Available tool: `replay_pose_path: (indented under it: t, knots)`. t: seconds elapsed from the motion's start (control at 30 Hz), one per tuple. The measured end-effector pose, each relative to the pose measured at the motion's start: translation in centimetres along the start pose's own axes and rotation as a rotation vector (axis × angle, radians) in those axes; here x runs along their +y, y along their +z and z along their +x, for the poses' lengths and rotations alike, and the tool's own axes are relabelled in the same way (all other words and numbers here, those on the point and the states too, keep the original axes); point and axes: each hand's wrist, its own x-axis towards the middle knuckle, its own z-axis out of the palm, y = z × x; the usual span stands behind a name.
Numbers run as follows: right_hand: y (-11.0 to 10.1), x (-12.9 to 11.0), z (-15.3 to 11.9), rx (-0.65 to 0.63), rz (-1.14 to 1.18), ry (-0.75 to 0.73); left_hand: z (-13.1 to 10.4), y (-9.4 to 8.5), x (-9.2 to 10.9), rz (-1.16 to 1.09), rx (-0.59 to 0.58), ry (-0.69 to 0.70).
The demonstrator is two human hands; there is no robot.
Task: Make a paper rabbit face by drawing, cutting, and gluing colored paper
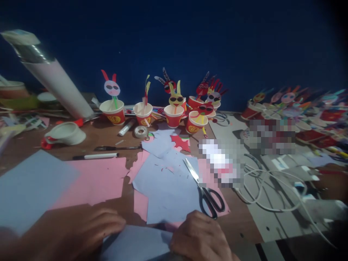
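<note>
- Pale blue-grey, flat paper sheet: lies at the brown wooden surface's near edge, between both hands; judged light, limp, easily creased; best held by opposite edges.
- Right hand: knuckles bent, grasping the sheet's right edge.
- Left hand: palm down, fingertips at its left corner; I cannot tell whether it pinches.
</note>
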Motion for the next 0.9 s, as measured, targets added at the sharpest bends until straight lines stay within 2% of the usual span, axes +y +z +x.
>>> replay_pose_path:
  t: [0.1,0.17,0.3,0.43,0.5,0.57,0.63,0.7,0.73,0.8,0.9]
  knots:
    - [0.2,-0.1,0.0,0.025,0.031,-0.015,-0.3,-0.8,0.7,-0.081,-0.117,-0.043]
    - [0.4,-0.3,-0.1,0.033,0.079,-0.009,-0.8,-0.9,1.0,-0.158,-0.094,-0.069]
    - [-0.6,0.1,-0.3,-0.137,0.097,0.000,-1.6,-1.0,1.1,-0.319,-0.060,-0.100]
    - [-1.9,2.7,0.4,-0.166,-0.060,0.156,-1.2,-2.3,1.6,-0.432,-0.037,-0.086]
    - [-1.8,4.6,1.1,-0.215,-0.185,0.276,-1.0,-3.1,2.0,-0.457,-0.093,-0.001]
    - [-1.3,6.4,1.8,-0.287,-0.322,0.292,-1.1,-3.4,2.4,-0.488,-0.145,0.067]
    - [-0.5,7.8,2.3,-0.378,-0.469,0.257,-1.7,-3.1,2.9,-0.525,-0.078,0.059]
    - [0.3,8.6,2.7,-0.455,-0.574,0.225,-2.6,-2.4,3.4,-0.527,0.105,0.007]
    - [0.6,8.9,2.9,-0.481,-0.610,0.216,-3.0,-2.0,3.7,-0.522,0.143,-0.009]
    - [1.1,9.0,3.0,-0.515,-0.662,0.211,-3.5,-1.8,3.9,-0.519,0.174,-0.005]
    - [1.4,8.8,3.1,-0.517,-0.710,0.200,-3.5,-2.9,3.6,-0.544,0.103,0.088]
